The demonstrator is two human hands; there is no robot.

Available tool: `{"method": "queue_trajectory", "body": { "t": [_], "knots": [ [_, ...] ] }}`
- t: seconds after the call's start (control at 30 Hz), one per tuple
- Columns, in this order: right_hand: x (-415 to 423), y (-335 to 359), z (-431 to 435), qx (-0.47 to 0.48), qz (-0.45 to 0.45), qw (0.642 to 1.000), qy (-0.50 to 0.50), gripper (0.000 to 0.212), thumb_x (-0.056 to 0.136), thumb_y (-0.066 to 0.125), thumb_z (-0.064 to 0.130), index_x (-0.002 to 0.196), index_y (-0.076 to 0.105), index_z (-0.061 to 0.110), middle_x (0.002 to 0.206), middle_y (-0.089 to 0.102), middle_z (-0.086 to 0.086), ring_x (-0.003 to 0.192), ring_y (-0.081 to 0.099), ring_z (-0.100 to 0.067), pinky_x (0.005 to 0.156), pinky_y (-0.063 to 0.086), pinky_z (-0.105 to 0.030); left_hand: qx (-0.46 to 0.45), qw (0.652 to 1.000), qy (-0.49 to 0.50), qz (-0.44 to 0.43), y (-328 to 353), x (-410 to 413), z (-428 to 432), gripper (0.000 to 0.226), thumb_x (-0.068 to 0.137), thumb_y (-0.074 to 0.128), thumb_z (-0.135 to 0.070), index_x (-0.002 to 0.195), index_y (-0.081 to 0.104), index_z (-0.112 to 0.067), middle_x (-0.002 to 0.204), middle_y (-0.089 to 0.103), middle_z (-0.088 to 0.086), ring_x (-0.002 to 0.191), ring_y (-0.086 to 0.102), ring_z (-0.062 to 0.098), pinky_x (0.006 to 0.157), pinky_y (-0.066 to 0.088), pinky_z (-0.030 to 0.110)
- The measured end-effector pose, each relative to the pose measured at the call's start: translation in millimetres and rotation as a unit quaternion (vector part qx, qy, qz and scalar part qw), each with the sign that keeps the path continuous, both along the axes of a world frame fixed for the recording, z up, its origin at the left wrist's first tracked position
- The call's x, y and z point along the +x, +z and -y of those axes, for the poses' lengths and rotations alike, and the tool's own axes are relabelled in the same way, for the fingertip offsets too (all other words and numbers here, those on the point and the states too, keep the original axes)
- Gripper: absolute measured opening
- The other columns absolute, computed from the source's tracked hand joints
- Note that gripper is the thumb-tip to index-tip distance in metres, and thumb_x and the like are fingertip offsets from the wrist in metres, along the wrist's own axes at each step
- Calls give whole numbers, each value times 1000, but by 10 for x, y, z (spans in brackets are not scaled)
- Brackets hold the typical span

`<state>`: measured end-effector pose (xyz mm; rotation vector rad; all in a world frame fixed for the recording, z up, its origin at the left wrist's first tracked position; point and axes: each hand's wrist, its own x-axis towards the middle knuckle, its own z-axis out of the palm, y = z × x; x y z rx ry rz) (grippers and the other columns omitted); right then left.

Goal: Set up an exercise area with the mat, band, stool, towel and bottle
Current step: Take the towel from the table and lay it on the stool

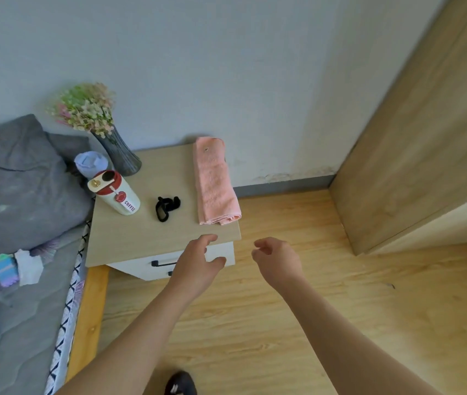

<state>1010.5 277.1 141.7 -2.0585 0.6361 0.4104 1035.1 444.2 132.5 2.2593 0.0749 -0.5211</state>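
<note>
A folded pink towel [215,183] lies along the right side of the bedside table [141,240]. A black band [166,208] lies bunched in the table's middle. A white bottle with a red lid [116,193] stands at the table's left, marked COFFEE. My left hand [198,265] hovers in front of the table's front edge, fingers loosely spread and holding nothing. My right hand [276,262] hangs over the floor to the right of the table, fingers loosely curled, empty. Neither mat nor stool is in view.
A vase of flowers [104,129] and a pale cup [91,163] stand at the table's back left. A bed with grey bedding [18,195] borders the table on the left. A wooden wardrobe [426,138] stands at right. Wood floor [283,337] lies below; a shoe [181,383] shows at the bottom.
</note>
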Motion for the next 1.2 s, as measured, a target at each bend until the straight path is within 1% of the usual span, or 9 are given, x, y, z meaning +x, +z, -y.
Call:
{"method": "queue_trajectory", "body": {
  "t": [0.13,0.33,0.4,0.53,0.67,0.73,0.8,0.97,1.2],
  "knots": [
    [490,-158,-67,15,-20,1000,-3,40,91,55,23,130,57,20,106,65,7,91,55,-14,74,41,-23,-9,999,6,-33,-160,490,-41,55,88,62,-26,138,40,-26,139,44,-2,125,43,13,93,39,29],
    [1234,-392,-152,10,-40,998,-39,46,90,53,17,136,52,16,79,58,14,72,52,-8,55,38,-19,-11,995,5,-94,-474,1329,-105,59,88,61,-24,141,36,-22,142,43,0,126,44,17,90,39,28],
    [1557,-532,-198,2,-55,997,-48,48,89,51,16,138,50,15,93,68,6,69,51,-7,57,38,-20,-16,994,10,-112,-645,1662,-125,60,87,60,-21,141,36,-19,140,45,0,118,48,17,88,40,30],
    [2044,-772,-277,-1,-90,994,-67,56,90,50,17,145,40,13,119,65,-4,98,58,-19,78,42,-26,-32,983,48,-172,-946,2168,-149,50,86,58,-18,132,42,-10,123,55,3,104,55,22,84,47,36],
    [2364,-1027,-296,-2,-128,989,-78,59,92,49,18,149,31,13,138,53,-6,100,54,-18,76,39,-27,-12,976,73,-203,-1219,2510,-186,19,85,58,-14,100,48,-11,81,51,-3,68,49,11,53,32,26],
    [2502,-1162,-312,6,-149,986,-75,62,92,49,19,150,29,12,141,50,-6,110,54,-20,78,38,-27,-22,971,95,-218,-1356,2648,-204,17,83,59,-13,97,50,-10,83,55,0,69,50,13,56,35,27],
    [2565,-1238,-337,26,-150,986,-74,64,90,53,22,149,30,13,135,54,-4,100,55,-18,75,41,-28,-45,966,112,-228,-1412,2723,-187,22,82,57,-14,103,53,-9,95,62,5,80,58,19,63,42,30],
    [2692,-1331,-415,70,-126,982,-122,66,80,72,37,137,46,19,109,59,2,81,56,-10,61,43,-23,-115,940,122,-299,-1473,2854,-79,15,85,46,-13,90,59,-10,109,64,23,104,60,37,93,46,49],
    [2754,-1199,-221,203,-161,955,-143,24,72,73,12,94,70,22,98,72,-8,89,68,-29,83,57,-45,-192,895,211,-344,-1396,2972,-25,45,87,48,-54,90,67,-13,90,72,8,82,66,23,76,55,39]
  ]
}}
